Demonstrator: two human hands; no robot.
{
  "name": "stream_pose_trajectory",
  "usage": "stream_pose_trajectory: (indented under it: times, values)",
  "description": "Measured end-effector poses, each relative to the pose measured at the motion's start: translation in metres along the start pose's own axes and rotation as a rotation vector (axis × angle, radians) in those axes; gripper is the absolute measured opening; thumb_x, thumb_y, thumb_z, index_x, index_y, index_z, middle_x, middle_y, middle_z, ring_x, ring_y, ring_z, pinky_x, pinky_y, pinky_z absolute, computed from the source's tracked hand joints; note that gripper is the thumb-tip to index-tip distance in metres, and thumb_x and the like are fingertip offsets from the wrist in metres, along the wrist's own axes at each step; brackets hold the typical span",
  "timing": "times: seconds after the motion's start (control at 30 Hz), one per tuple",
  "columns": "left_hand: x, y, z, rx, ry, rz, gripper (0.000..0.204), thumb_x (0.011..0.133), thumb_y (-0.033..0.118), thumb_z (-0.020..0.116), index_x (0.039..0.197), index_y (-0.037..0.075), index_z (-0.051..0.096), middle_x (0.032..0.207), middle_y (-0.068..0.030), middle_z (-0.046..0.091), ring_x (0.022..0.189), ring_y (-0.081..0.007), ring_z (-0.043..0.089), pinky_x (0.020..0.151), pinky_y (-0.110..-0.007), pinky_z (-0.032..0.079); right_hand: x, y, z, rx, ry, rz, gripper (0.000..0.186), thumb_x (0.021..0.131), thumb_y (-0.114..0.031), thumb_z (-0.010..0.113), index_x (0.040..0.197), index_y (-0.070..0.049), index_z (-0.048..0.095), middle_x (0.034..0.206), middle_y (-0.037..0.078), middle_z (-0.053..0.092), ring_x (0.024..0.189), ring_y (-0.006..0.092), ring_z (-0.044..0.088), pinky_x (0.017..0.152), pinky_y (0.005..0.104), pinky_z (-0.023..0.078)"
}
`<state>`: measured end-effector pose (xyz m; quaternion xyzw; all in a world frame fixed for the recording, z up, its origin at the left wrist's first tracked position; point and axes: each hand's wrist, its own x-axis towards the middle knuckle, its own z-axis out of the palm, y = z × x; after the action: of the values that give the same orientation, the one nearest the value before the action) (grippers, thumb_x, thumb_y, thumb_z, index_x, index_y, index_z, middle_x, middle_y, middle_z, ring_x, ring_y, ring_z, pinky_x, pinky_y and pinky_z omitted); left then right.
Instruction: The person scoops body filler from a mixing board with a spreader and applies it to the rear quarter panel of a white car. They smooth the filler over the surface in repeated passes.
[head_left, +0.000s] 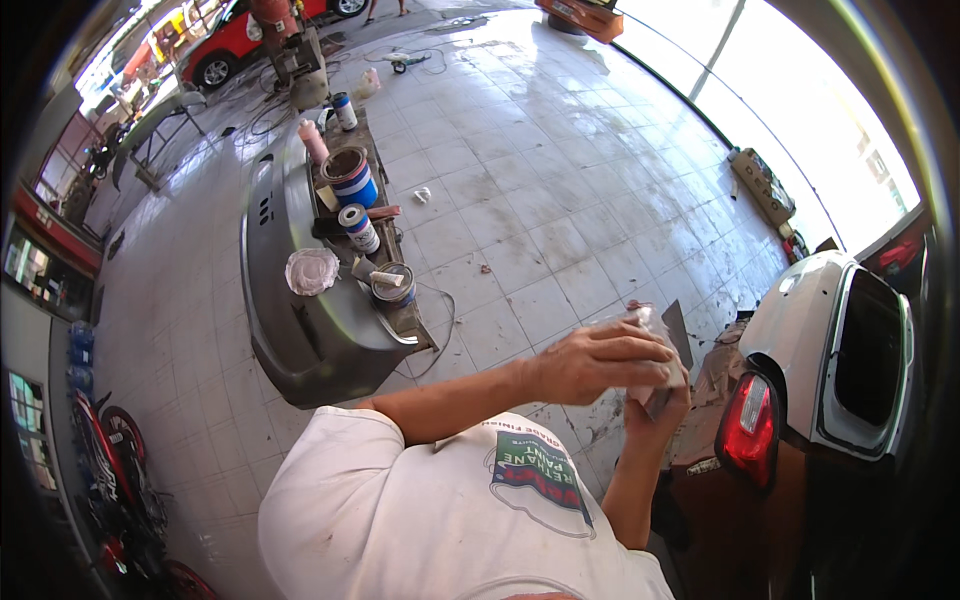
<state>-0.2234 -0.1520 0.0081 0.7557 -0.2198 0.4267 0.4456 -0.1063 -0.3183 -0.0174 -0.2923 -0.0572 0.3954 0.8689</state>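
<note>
My left hand point(600, 362) reaches across at lower centre right, fingers curled over a crumpled, pale translucent wad point(645, 320), perhaps plastic. Below it, my right hand point(657, 408) grips a dark grey flat piece point(678, 335) that stands tilted behind the wad. The white and dark rear of a car point(790, 320), with a red tail light point(747, 425), is close to the right of my hands.
A grey bumper point(290, 350) lies along a bench with several cans point(350, 180), a pink bottle point(312, 140) and a pale round lump point(311, 271). A cable point(450, 310) runs over the tiled floor. Motorcycle point(120, 480) at left; red car point(235, 45) farther back.
</note>
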Motion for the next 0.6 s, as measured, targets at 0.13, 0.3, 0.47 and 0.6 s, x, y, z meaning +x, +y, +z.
stream_pose_trajectory:
  times: [0.13, 0.3, 0.47, 0.6]
  values:
    - [-0.044, -0.069, -0.011, 0.349, -0.129, -0.033, 0.057, 0.084, -0.008, 0.074, 0.134, 0.019, 0.079, 0.14, -0.0023, 0.075, 0.13, -0.0269, 0.071, 0.117, -0.045, 0.057, -0.015, 0.022, -0.084, 0.042, 0.089, 0.016, 0.049, 0.111, -0.036, 0.058, 0.144, 0.0, 0.063, 0.137, 0.013, 0.072, 0.121, 0.026, 0.073, 0.104, 0.0398, 0.059]
    - [-0.03, -0.076, -0.047, 0.43, -0.102, -0.082, 0.062, 0.084, -0.01, 0.074, 0.138, 0.021, 0.078, 0.139, -0.0029, 0.076, 0.124, -0.026, 0.073, 0.106, -0.04, 0.064, -0.03, -0.018, -0.024, -0.045, -0.026, -0.283, 0.057, 0.113, -0.043, 0.06, 0.154, -0.003, 0.059, 0.149, 0.011, 0.068, 0.134, 0.0257, 0.067, 0.112, 0.0417, 0.054]
    - [0.031, -0.011, -0.036, -0.12, -0.034, 0.034, 0.055, 0.085, -0.016, 0.068, 0.132, 0.012, 0.079, 0.142, -0.0084, 0.075, 0.129, -0.0304, 0.071, 0.106, -0.046, 0.062, -0.017, -0.03, -0.039, 0.062, -0.047, -0.219, 0.063, 0.115, -0.047, 0.056, 0.159, -0.003, 0.053, 0.157, 0.013, 0.061, 0.144, 0.0279, 0.06, 0.119, 0.044, 0.049]
    - [-0.015, -0.065, -0.043, 0.314, -0.255, -0.098, 0.052, 0.085, -0.016, 0.067, 0.128, 0.01, 0.081, 0.139, -0.0088, 0.077, 0.126, -0.0298, 0.073, 0.101, -0.045, 0.063, -0.021, -0.03, -0.006, -0.75, 0.112, -0.728, 0.058, 0.114, -0.036, 0.062, 0.16, -0.002, 0.053, 0.156, 0.02, 0.06, 0.134, 0.0341, 0.066, 0.109, 0.0523, 0.055]
